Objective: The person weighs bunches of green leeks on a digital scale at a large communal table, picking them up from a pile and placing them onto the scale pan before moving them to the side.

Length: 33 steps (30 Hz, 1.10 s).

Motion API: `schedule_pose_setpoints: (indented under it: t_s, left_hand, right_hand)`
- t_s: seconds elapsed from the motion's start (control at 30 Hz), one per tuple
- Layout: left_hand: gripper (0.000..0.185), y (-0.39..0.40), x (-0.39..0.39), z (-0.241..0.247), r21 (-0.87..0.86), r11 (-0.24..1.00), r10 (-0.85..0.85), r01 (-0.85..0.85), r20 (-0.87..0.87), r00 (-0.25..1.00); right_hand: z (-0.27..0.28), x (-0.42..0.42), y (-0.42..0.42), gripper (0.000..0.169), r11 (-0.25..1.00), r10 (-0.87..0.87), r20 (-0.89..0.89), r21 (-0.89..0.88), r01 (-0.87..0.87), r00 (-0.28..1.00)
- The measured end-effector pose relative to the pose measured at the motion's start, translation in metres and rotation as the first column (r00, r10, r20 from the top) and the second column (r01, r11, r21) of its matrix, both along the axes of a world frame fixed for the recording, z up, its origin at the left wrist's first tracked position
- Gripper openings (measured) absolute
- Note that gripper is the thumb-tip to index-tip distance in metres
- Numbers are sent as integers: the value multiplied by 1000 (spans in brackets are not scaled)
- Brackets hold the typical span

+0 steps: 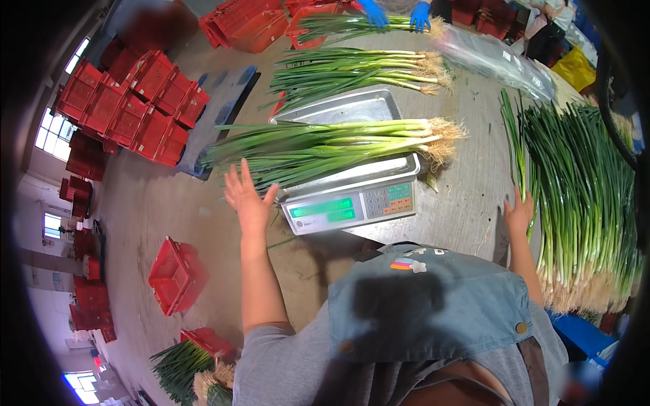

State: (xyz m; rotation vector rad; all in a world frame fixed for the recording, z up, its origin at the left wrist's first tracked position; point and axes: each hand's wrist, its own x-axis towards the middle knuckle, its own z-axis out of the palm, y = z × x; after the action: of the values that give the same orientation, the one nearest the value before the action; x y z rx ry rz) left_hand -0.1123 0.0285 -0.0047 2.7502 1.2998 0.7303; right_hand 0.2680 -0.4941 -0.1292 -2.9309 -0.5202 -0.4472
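Observation:
A bundle of green onions with roots lies across the steel tray of a digital scale, whose display is lit green. My left hand is beside the leaf ends at the scale's left, fingers spread, holding nothing. At the right, my right hand is at a thin green onion on the metal table, along the left edge of a large pile of green onions. Whether the fingers are closed on that onion is not clear.
Another onion bundle lies beyond the scale. Farther off, a co-worker's blue-gloved hands touch a third bundle. Clear plastic bags lie at the back right. Red crates stand on a blue pallet; another red crate is on the floor.

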Motion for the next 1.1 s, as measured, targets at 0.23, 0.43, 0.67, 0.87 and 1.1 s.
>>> schedule_pose_setpoints:
  t_s: [0.23, 0.43, 0.67, 0.87, 1.1]
  left_hand:
    - [90, -13, 42, 18, 51, 983, -177, 174, 41, 983]
    - [88, -44, 89, 30, 25, 914, -405, 405, 37, 913]
    - [79, -38, 72, 5, 13, 930, -369, 368, 47, 928]
    - [73, -27, 55, -10, -32, 949, -310, 313, 87, 947]
    - [65, -36, 64, -4, -21, 941, -333, 338, 112, 936]
  right_hand:
    - [-55, -19, -69, 52, 982, 5, 57, -190, 6, 998]
    - [-45, -12, -73, 55, 973, -13, 29, 232, 6, 1000]
    - [-29, -21, -54, 31, 986, -63, -36, 151, 68, 997]
    - [0, -24, -90, 30, 913, -338, -170, 179, 366, 926]
    - [-19, -17, -112, 30, 840, -377, -341, 266, 473, 861]
